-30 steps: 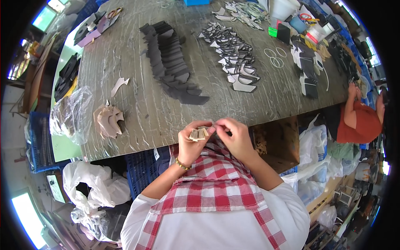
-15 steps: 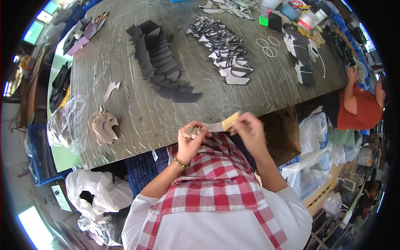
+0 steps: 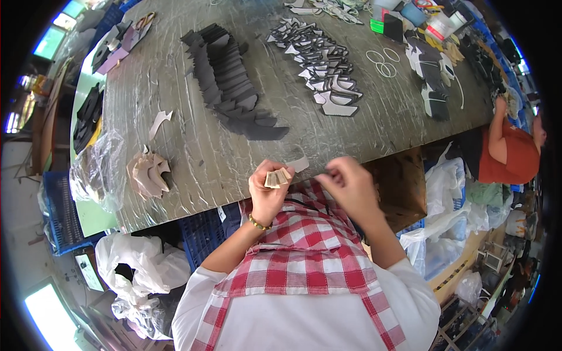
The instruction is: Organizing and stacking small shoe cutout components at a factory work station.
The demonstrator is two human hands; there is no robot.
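Note:
My left hand (image 3: 268, 190), just past the table's front edge, is closed round a small bundle of beige cut pieces (image 3: 277, 178) whose ends fan out between thumb and fingers. A thin pale grey cut piece (image 3: 300, 164) juts out beside the fingertips of that hand; whether they grip it is hard to see. To its right, my right hand (image 3: 350, 184) hangs apart from the bundle. Its fingers are curled and slightly blurred, the thumb stands off from them, and nothing shows in it.
On the table (image 3: 205, 169) lie a long row of dark grey pieces (image 3: 228, 88), a row of white-and-dark pieces (image 3: 319, 67), a beige pile (image 3: 149, 174), a single pale piece (image 3: 160, 124) and several white rings (image 3: 384, 63). A co-worker in red (image 3: 509, 153) is at the right.
The yellowish piece stretched between my hands is no longer there. My right hand has drawn clear of the left. The bundle in my left hand now turns its ends upward, and the pale piece shows beside it.

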